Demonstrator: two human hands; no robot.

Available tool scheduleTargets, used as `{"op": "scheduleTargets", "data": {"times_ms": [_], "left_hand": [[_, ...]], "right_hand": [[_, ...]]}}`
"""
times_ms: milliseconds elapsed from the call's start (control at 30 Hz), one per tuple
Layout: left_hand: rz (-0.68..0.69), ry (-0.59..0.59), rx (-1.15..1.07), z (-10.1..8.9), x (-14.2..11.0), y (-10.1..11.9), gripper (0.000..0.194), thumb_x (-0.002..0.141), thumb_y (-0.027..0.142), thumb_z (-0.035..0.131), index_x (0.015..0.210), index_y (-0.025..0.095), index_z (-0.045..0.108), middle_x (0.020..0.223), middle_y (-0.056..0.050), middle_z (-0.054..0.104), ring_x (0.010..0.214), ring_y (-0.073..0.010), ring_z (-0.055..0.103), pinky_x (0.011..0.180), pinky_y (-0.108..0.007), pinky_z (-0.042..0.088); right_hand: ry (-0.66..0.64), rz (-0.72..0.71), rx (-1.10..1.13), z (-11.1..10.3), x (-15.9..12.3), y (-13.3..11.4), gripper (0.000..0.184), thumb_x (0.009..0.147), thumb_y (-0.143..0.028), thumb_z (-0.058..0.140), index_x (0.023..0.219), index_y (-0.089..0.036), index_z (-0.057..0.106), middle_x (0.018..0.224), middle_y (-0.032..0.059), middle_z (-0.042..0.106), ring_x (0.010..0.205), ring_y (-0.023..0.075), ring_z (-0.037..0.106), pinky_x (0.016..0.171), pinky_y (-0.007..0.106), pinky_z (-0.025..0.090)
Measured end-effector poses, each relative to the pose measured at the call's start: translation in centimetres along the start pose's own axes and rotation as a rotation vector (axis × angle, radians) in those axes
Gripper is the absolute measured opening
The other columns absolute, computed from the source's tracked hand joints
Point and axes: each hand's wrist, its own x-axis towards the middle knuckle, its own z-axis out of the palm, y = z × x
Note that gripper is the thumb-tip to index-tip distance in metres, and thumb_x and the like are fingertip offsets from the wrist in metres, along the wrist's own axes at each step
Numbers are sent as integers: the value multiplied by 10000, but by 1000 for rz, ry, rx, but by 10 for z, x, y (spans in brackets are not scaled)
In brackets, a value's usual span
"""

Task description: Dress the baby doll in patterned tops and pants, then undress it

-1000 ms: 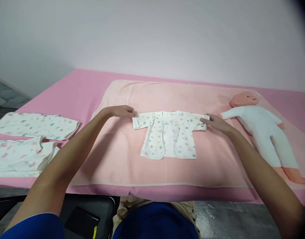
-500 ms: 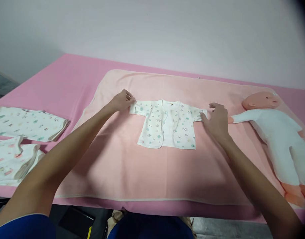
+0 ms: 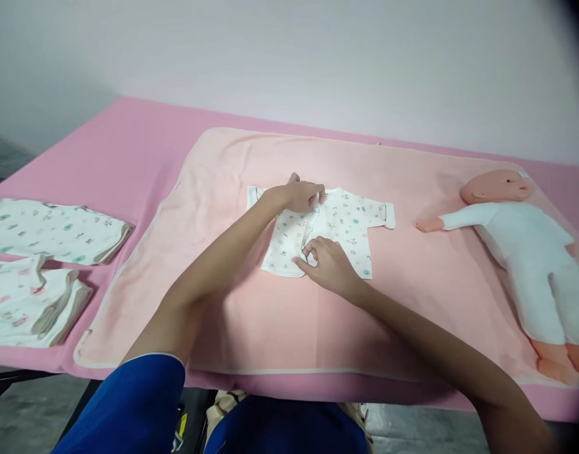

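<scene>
A small white baby shirt [image 3: 353,221] with a green print lies flat with its front uppermost and both sleeves spread sideways. At its neckline, my left hand [image 3: 304,194] is closed, fingertips pinching the upper edge of the left front panel. Lower down, my right hand [image 3: 331,263] has thumb and forefinger closed at the same panel's edge near the hem. My left hand and forearm cover part of the sleeve and shoulder on that side.
Under the shirt is a peach blanket [image 3: 270,334] on a pink-covered table [image 3: 142,139]. A baby doll [image 3: 520,246] in white lies at the right. Folded printed clothes [image 3: 53,233] and a second folded pile [image 3: 24,309] are at the left. Behind rises a pale wall [image 3: 317,63].
Both hands have left the sleeve ends and come inward to the shirt's front opening, the left at the neckline and the right near the hem. The shirt itself lies in nearly the same place.
</scene>
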Motion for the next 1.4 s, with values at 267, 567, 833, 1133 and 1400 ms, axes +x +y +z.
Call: {"op": "scheduleTargets", "data": {"times_ms": [267, 567, 833, 1133, 1400], "left_hand": [[-12, 163, -291, -10, -9, -6, 177, 831, 305, 646, 998, 267, 688, 994, -70, 673, 894, -276, 654, 914, -503, 518], [-97, 85, -255, -6, -12, -12, 254, 886, 266, 623, 1120, 282, 721, 841, -5, 704, 890, -258, 686, 1188, -591, 398], [-50, 88, -253, -4, -14, -7, 310, 998, 291, 577, 1260, 313, 742, 1228, -82, 675, 1168, -289, 678, 1248, -669, 338], [-1, 186, -109, -4, -11, -31, 362, 933, 150, 605, 1240, 254, 766, 1303, -91, 673, 1130, -276, 669, 1262, -641, 324], [18, 380, -53, 7, -1, -16, 250, 1076, 280, 594, 1286, 229, 720, 1406, -134, 636, 1462, -419, 551, 1316, -713, 238]], "right_hand": [[48, 65, 285, -5, -7, -2, 445, 1007, -424, 682, 778, -251, 342, 716, -51, 434, 685, 148, 434, 716, 306, 363], [-52, 49, -132, -28, -18, 4, 468, 1069, -366, 542, 696, -237, 290, 627, 1, 459, 579, 146, 352, 607, 350, 229], [-306, 179, -245, -47, -19, -4, 567, 1101, -404, 497, 660, -211, 198, 560, -9, 309, 566, 131, 186, 617, 369, 153], [-287, 143, -189, -52, -12, 3, 569, 1095, -400, 523, 672, -231, 182, 562, -19, 293, 557, 135, 234, 615, 362, 197], [-395, 88, -224, -77, -12, 3, 649, 1037, -454, 668, 635, -218, 216, 561, -32, 305, 576, 127, 245, 641, 353, 240]]}}
